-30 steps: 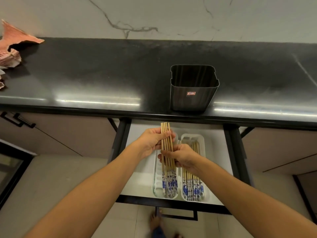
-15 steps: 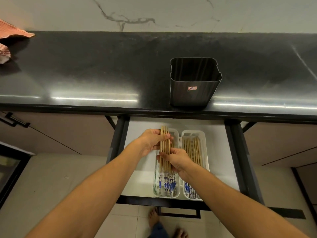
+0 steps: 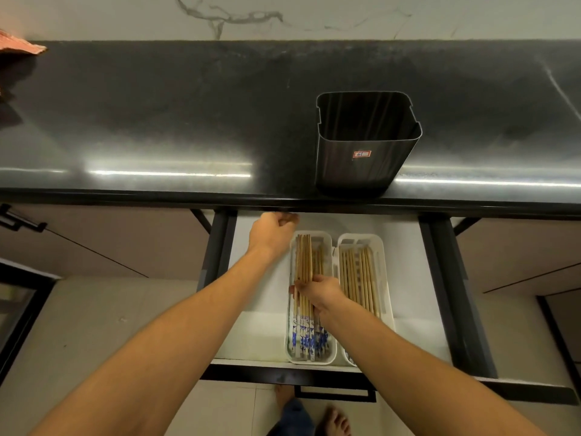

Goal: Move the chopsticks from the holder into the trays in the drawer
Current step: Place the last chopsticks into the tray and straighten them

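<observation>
A dark square holder (image 3: pixel 366 143) stands on the black counter, and I see no chopsticks in it. Below it the open drawer (image 3: pixel 261 313) holds two white trays side by side. My right hand (image 3: pixel 319 292) grips a bundle of wooden chopsticks (image 3: pixel 304 259) with blue-patterned ends, lying along the left tray (image 3: pixel 327 243). The right tray (image 3: pixel 382 247) holds several more chopsticks (image 3: pixel 360 278). My left hand (image 3: pixel 272 232) is off the bundle, loosely curled with nothing in it, at the drawer's back just under the counter edge.
The counter's front edge (image 3: pixel 157 196) overhangs the drawer's back. A pinkish crumpled thing (image 3: pixel 19 47) lies at the counter's far left. Black drawer rails (image 3: pixel 440 278) run down both sides. My bare feet (image 3: pixel 336 420) are on the tiled floor below the drawer front.
My left hand let go of the bundle and moved up toward the counter edge. My right hand brought the chopsticks lower into the left tray.
</observation>
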